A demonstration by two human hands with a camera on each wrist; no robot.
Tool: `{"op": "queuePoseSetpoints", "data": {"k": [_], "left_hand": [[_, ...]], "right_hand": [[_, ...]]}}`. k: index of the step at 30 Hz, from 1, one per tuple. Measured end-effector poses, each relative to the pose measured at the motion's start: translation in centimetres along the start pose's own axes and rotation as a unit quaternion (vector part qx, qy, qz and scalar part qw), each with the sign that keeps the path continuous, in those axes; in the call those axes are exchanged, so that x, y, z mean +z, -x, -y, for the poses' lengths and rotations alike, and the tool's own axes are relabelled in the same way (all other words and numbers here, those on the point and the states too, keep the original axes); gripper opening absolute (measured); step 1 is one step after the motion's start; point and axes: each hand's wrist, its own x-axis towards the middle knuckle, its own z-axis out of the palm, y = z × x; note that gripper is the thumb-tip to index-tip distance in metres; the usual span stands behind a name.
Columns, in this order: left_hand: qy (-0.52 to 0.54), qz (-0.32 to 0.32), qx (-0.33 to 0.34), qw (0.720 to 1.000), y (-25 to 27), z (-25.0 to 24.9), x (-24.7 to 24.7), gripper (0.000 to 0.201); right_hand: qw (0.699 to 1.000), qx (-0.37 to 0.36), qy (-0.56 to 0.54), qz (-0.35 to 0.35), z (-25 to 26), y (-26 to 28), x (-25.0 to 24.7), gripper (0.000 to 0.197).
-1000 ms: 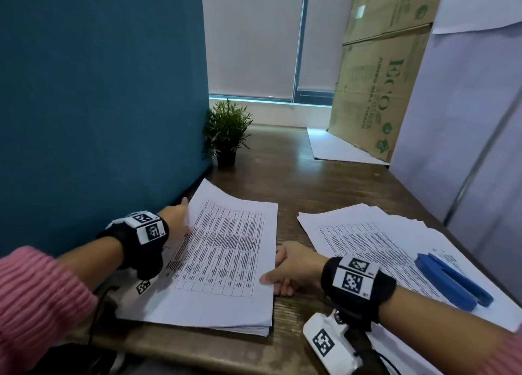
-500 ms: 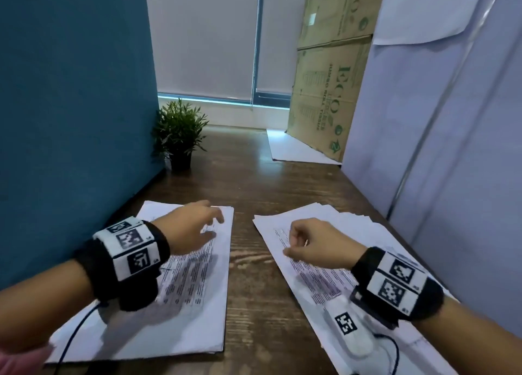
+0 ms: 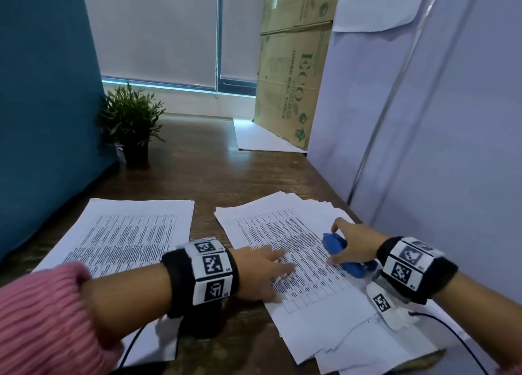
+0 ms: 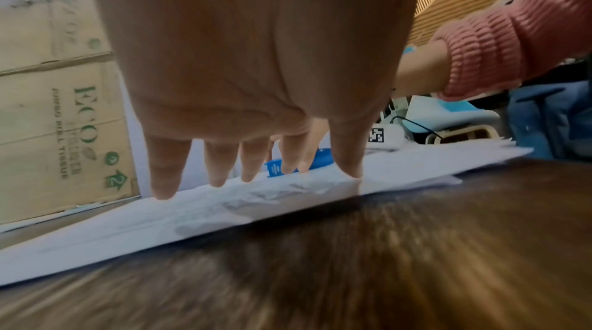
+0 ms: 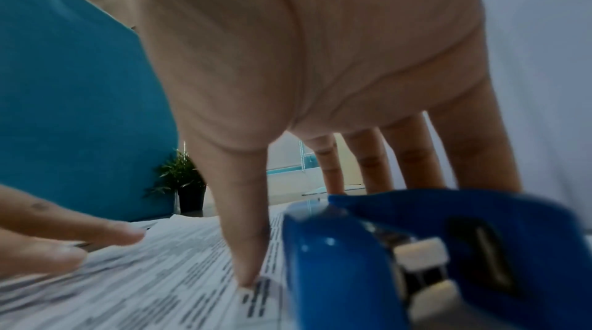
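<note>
As left hand [image 3: 261, 267] presses papers [image 3: 276, 225], right hand [image 3: 356, 244] arches over stapler [image 3: 334, 243]

right hand [image 3: 356, 246] over blue stapler [image 3: 333, 244], left hand [image 3: 261, 270] flat on printed sheets [image 3: 282, 226]

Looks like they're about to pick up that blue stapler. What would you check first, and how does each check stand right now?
1. Thumb and fingers of the right hand straddle the stapler: ok.
2. Grip closed firmly on it: cannot tell.
3. The left hand lies on the right stack, fingers straight: ok.
4. Sheets of that stack squared up: not ok, the edges fan out.
5. The left stack lies neat: ok.
6. The plant stands far back, out of the way: ok.
</note>
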Motion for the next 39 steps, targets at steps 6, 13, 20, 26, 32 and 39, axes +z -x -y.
{"op": "queuePoseSetpoints", "data": {"k": [6, 13, 20, 26, 32, 39], "left_hand": [[-0.052, 0.045, 0.008, 0.998, -0.2, -0.2, 0.6, 0.065], [-0.078, -0.009, 0.065, 0.995, 2.3, -3.3, 1.5, 0.071], [-0.049, -0.016, 0.191, 0.980, 4.9, -5.8, 1.7, 0.062], [0.029, -0.022, 0.154, 0.987, 4.1, -3.8, 1.1, 0.062], [-0.011, 0.013, 0.048, 0.999, 3.7, 0.0, 1.0, 0.070], [0.054, 0.124, 0.048, 0.990, 5.7, 1.2, -1.0, 0.064]], "right_hand": [[1.000, -0.003, -0.021, 0.001, -0.4, -0.3, -0.5, 0.062], [0.925, 0.011, -0.380, 0.021, 2.2, -0.1, -1.7, 0.013], [0.955, -0.063, -0.289, 0.019, 4.4, -0.8, -1.0, 0.020], [0.982, -0.142, -0.119, -0.029, 7.1, -1.7, -0.3, 0.020], [0.988, -0.147, -0.037, -0.040, 8.2, -2.5, 0.6, 0.023], [0.986, -0.161, -0.018, -0.039, 8.8, -3.2, 0.7, 0.031]]}}
